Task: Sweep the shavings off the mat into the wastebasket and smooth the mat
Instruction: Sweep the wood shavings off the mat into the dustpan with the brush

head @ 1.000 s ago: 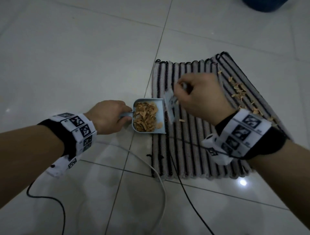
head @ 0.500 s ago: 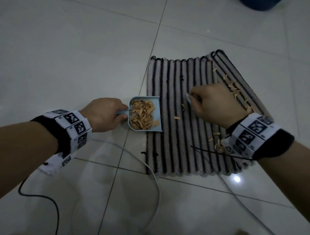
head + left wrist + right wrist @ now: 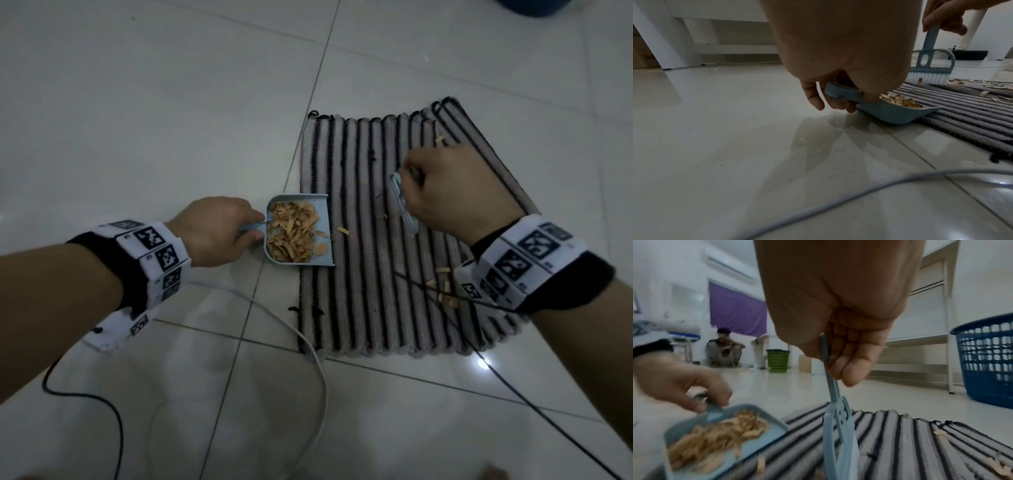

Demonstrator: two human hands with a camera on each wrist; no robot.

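A grey mat with black stripes lies on the tiled floor. My left hand grips the handle of a light-blue dustpan whose lip rests on the mat's left edge; tan shavings fill it. My right hand grips the handle of a small blue brush over the middle of the mat, bristles down on it. Loose shavings lie by my right wrist and at the far right corner. A blue wastebasket stands beyond the mat.
A white cable and a black cable trail over the floor near the mat's near edge. White shelving stands behind the wastebasket. A green basket and a seated person are far off.
My right hand has drawn the brush back to the right, away from the dustpan, toward the middle of the mat. The dustpan and left hand have stayed at the mat's left edge.
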